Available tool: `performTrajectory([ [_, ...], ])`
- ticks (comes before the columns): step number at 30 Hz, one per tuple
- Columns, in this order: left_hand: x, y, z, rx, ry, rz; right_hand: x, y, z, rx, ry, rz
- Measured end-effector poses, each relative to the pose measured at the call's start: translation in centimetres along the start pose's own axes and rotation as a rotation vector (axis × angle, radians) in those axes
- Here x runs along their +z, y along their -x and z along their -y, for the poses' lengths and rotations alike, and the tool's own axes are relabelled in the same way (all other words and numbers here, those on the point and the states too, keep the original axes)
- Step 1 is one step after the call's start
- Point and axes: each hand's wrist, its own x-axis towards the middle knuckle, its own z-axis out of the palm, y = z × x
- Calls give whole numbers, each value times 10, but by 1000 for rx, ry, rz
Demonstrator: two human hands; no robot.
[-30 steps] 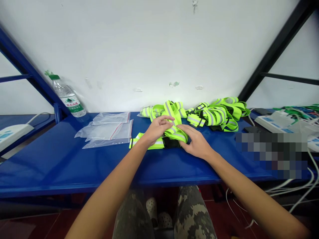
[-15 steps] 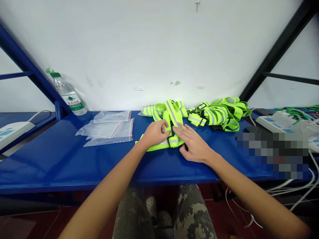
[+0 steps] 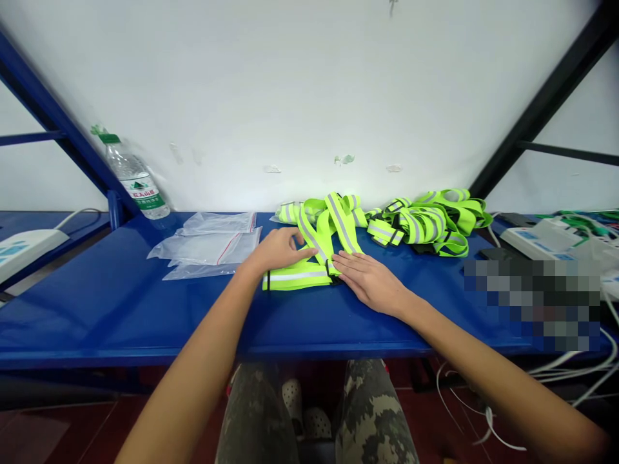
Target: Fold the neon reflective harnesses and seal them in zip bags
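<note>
A neon yellow-green reflective strap vest [image 3: 309, 264] lies on the blue metal table [image 3: 120, 309] in front of me, its straps with grey stripes running back toward the wall. My left hand [image 3: 275, 251] rests at the vest's left side, fingers curled over a strap near its top. My right hand [image 3: 370, 280] lies flat, fingers stretched out, pressing the vest's right end against the table.
A heap of more neon reflective straps [image 3: 420, 222] sits at the back right. Several clear zip bags [image 3: 213, 245] lie to the left, and a water bottle [image 3: 133, 180] stands by the wall. Power strips and white cables [image 3: 556, 238] crowd the right; another strip [image 3: 24, 248] lies far left.
The bunched vest has been spread flatter on the table. My left hand has slid left along a strap, and my right hand has flattened onto the right end.
</note>
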Motion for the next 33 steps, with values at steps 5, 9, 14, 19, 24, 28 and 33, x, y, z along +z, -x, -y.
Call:
performTrajectory([
  [5,-33,12,7,-115,164,410,-2,-1,0,21,-47,21],
  [9,-41,21,1,-88,118,472,-4,0,0,35,-97,34],
  [14,-37,19,4,-184,73,405,-4,2,0,53,-118,35],
  [19,-38,16,7,-274,229,292,1,0,-2,44,-117,18],
  [24,-34,10,1,-252,579,-28,0,-1,-1,82,5,-52],
  [28,-4,-2,-10,-165,702,-399,-1,-2,2,163,161,-85],
  [33,37,0,-36,35,664,-520,-1,-3,3,148,200,-41],
])
